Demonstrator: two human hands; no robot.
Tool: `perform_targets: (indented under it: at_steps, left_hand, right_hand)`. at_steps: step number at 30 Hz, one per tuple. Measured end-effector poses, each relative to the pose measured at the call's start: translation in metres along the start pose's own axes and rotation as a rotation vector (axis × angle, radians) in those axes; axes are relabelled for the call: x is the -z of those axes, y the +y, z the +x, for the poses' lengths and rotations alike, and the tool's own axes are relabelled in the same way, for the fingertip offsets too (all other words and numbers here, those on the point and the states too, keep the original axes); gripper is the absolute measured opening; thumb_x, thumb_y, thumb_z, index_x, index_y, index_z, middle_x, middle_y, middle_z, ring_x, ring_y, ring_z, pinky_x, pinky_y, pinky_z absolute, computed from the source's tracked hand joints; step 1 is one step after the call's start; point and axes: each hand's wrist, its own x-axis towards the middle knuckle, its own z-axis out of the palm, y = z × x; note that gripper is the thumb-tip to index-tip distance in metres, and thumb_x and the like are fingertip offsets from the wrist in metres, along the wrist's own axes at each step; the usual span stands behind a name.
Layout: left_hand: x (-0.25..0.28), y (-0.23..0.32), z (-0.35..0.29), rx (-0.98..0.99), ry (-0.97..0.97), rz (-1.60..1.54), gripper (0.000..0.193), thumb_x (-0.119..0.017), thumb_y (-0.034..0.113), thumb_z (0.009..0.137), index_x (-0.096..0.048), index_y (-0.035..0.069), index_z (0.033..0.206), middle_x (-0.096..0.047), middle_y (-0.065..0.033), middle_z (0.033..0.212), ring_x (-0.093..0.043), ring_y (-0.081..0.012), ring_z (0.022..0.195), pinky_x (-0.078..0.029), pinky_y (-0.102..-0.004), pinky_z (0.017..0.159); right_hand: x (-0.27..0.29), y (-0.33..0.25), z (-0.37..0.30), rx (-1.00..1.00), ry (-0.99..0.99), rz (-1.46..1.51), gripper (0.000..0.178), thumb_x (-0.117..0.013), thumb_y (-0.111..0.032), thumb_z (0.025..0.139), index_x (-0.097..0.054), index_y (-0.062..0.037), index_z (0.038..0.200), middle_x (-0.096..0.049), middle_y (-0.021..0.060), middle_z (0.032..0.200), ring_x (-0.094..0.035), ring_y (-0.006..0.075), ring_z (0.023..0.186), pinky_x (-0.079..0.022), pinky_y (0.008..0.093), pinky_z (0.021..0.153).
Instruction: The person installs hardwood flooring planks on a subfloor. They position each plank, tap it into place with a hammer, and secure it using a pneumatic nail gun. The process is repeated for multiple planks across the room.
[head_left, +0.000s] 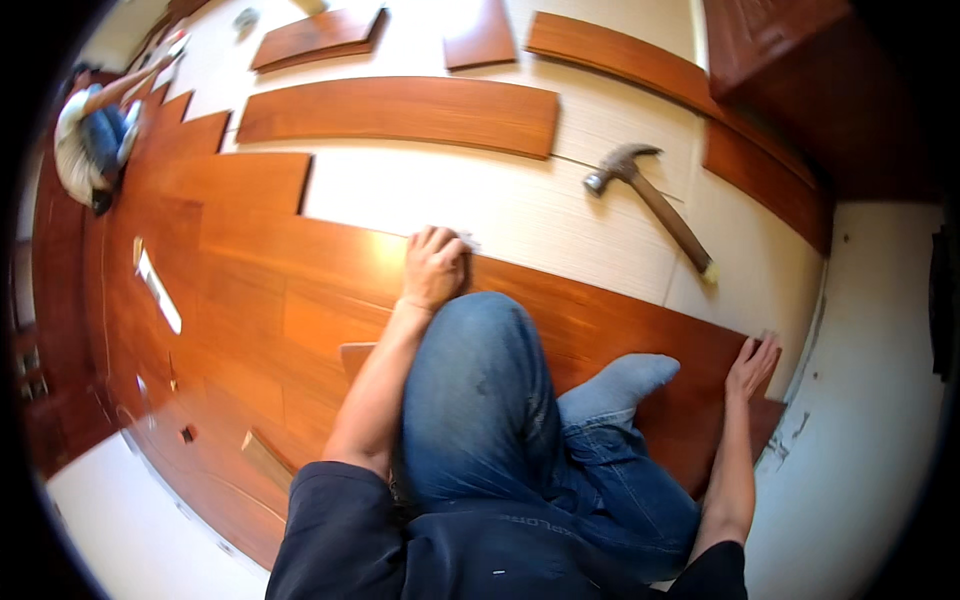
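I sit on a reddish-brown wooden floor with a long floorboard (590, 310) along its outer edge. My left hand (434, 265) is on that board's far edge, its fingers curled over the rim beside my raised knee. A small pale smudge shows by its fingertips, too blurred to name. Near the board's right end, close to the wall, my right hand (752, 368) rests with its fingers stretched out over the edge. Beyond the board, a claw hammer (655, 210) with a wooden handle lies on the pale tiles, touched by neither hand.
A loose long plank (400, 112) and shorter planks (318, 38) lie on the tiled floor (400, 190). More boards run beside a dark wooden cabinet (800, 90) at right, near a white wall (870, 400). Another person (95, 140) crouches at far left. A white strip (160, 290) lies on the laid boards.
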Motion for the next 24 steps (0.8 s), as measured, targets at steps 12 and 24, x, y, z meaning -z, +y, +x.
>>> perform_targets:
  at_steps: [12,24]
  left_hand:
    - [0.081,-0.007,-0.070,0.340,0.076,0.011,0.030,-0.066,-0.005,0.077,-0.072,0.014,0.099,-0.066,-0.0057,0.110,-0.057,-0.0309,0.111,-0.045,-0.0454,0.098]
    - [0.140,0.047,-0.184,0.605,-0.501,0.078,0.097,-0.084,0.057,0.076,-0.044,0.030,0.160,-0.008,-0.0231,0.173,-0.003,-0.0569,0.155,-0.015,-0.0810,0.115]
  right_hand:
    - [0.034,-0.040,-0.023,0.142,-0.066,-0.003,0.054,-0.044,-0.033,0.111,-0.044,-0.0050,0.157,-0.040,0.0188,0.164,-0.034,0.0401,0.151,-0.025,0.0507,0.126]
    - [0.031,-0.036,-0.007,-0.064,-0.279,-0.134,0.066,-0.037,-0.043,0.112,-0.030,-0.0018,0.163,-0.024,0.0236,0.171,-0.021,0.0390,0.159,-0.016,0.0465,0.130]
